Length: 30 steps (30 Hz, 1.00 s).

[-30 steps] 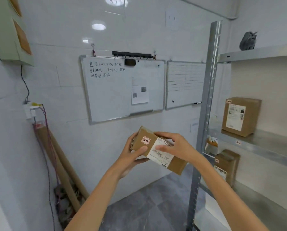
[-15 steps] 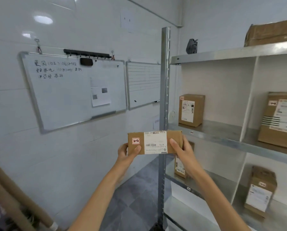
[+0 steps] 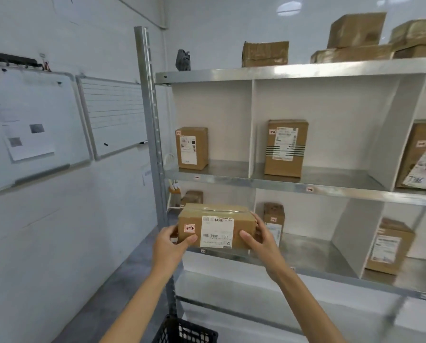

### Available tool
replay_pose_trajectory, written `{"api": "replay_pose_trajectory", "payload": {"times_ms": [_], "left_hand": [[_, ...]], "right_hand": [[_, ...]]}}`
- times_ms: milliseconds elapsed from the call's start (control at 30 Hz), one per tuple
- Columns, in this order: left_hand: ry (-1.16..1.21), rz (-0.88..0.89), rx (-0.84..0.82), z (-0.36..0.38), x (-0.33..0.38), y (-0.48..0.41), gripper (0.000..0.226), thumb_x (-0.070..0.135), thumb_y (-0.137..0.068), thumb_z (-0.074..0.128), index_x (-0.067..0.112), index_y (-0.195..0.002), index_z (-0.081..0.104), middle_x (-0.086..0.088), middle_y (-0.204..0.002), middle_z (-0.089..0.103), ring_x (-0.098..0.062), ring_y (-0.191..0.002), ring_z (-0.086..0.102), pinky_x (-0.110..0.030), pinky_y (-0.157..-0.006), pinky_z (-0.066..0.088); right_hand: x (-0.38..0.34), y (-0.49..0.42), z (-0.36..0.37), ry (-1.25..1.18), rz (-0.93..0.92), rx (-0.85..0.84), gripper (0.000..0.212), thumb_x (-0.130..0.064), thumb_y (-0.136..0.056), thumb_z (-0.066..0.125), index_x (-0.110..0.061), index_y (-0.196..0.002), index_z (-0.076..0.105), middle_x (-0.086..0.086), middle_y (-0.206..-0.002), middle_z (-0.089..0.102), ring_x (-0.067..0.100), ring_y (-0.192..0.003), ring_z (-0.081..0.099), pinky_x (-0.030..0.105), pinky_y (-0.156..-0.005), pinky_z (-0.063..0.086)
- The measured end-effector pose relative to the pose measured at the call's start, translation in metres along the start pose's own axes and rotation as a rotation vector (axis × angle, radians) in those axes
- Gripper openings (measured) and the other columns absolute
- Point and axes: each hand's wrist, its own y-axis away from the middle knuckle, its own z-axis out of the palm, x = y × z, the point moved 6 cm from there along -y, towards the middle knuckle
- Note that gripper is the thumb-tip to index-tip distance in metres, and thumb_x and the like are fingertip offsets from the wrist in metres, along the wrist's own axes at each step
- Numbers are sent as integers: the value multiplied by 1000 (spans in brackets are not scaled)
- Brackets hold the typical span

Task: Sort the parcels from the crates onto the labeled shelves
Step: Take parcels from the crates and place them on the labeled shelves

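Note:
I hold a small brown cardboard parcel (image 3: 215, 227) with a white shipping label and a red-edged "2-2" sticker facing me. My left hand (image 3: 168, 246) grips its left end, thumb on the front face. My right hand (image 3: 261, 240) grips its right end. The parcel hovers in front of the lower-left compartment of the metal shelving (image 3: 281, 183), just above that shelf's front edge. Small red tags mark the shelf edges. A black crate (image 3: 186, 331) shows at the bottom edge, under my arms.
Upright parcels stand in the compartments: one upper left (image 3: 191, 147), one upper middle (image 3: 286, 147), one lower middle (image 3: 274, 220), one lower right (image 3: 388, 247). More boxes (image 3: 265, 53) sit on the top shelf. Whiteboards (image 3: 113, 115) hang on the left wall.
My view has swung right and closer to the shelving. The parcel, first tilted, is now level with its label facing me and has come up to the lower-left compartment.

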Motion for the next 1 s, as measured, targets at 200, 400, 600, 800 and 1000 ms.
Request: {"api": "replay_pose_trajectory", "payload": {"times_ms": [200,400,600,800,1000], "left_hand": [[104,-48,-212,86,17,15,30,13,-79,72,15,-108,63,7,-95,64,-9,-90,60,-14,-76,47],[255,-125,-384,183,52,24,13,17,-96,50,17,-103,60,10,-95,63,-8,-94,58,-12,-71,41],[268,-197,-472,286,66,26,27,20,-101,39,15,-115,60,2,-108,64,-13,-106,57,-30,-90,49],[286,-274,-478,352,56,28,23,15,-100,38,19,-98,60,-4,-111,63,-17,-104,59,-36,-98,47],[334,-354,-474,388,38,9,22,16,-101,36,18,-88,53,1,-97,63,-11,-91,60,-23,-82,49]], "right_hand": [[14,32,-96,2,30,148,53,-14,-91,60,-31,-136,39,-2,-125,59,9,-110,57,16,-76,53],[22,46,-198,29,44,234,57,-6,-90,59,-22,-139,35,4,-125,58,8,-107,57,14,-74,52],[33,48,-293,123,61,332,58,-8,-88,63,-35,-133,38,1,-125,52,12,-111,52,21,-84,49],[49,38,-348,219,89,377,66,-5,-85,66,-24,-142,39,4,-123,52,7,-101,52,17,-71,48],[85,14,-366,208,173,373,67,-16,-85,69,-20,-144,38,0,-128,53,17,-113,55,28,-91,50]]}}
